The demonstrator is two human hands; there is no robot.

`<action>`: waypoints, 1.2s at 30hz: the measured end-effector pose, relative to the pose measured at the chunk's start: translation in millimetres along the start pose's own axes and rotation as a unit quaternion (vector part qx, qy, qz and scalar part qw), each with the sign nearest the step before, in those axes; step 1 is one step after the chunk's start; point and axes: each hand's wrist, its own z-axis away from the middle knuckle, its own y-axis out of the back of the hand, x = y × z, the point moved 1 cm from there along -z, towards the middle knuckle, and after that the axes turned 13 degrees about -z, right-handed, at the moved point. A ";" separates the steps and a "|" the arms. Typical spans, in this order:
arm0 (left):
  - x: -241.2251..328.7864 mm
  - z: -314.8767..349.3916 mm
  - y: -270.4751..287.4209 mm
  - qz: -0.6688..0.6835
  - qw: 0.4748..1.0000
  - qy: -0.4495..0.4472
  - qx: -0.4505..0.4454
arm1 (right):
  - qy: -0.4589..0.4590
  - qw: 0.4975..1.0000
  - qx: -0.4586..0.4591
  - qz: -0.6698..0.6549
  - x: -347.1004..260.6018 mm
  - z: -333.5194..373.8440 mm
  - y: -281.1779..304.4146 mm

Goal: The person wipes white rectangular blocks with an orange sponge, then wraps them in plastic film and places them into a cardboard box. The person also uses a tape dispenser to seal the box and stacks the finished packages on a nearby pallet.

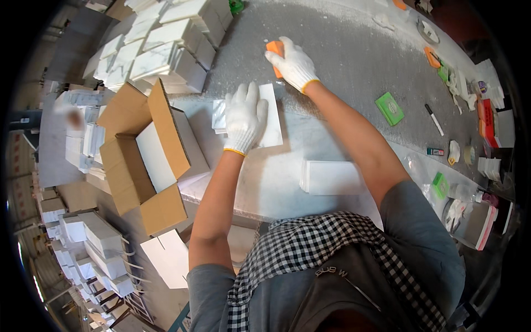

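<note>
My left hand [244,117], in a white knit glove, lies flat with its fingers stretched out. Under it are a grey-veined white tile [219,117] and a plain white sheet or tile [273,127]; the glove hides where they meet. Farther off and to the right, my gloved right hand [295,62] grips an orange block [275,58] on the dark tabletop. Left of my left hand stands an open cardboard box [123,169] with a white panel showing inside. A stack of white rectangular pieces [333,177] rests nearer to me, below my right forearm.
Stacked marble-look tiles [176,55] rise at the far left. On the right lie a green box [390,108], a marker [434,120], a small dark box [435,151] and a tape roll [469,155]. A plastic tub [470,224] sits at the near right.
</note>
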 end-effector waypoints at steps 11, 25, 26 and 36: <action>65.5 -6.2 35.2 -0.237 0.926 0.196 -0.219 | -0.028 0.977 0.070 -0.197 58.7 123.7 87.4; 48.2 -27.4 48.1 -0.106 0.967 -0.052 -0.225 | -0.075 0.951 0.051 -0.295 46.0 175.0 104.4; 41.8 -28.6 42.2 -0.104 0.964 -0.080 -0.233 | -0.074 0.946 0.038 -0.314 44.7 172.8 97.6; 22.8 -3.3 17.0 -0.123 0.980 -0.111 -0.108 | -0.077 0.960 -0.035 -0.268 42.9 166.3 58.1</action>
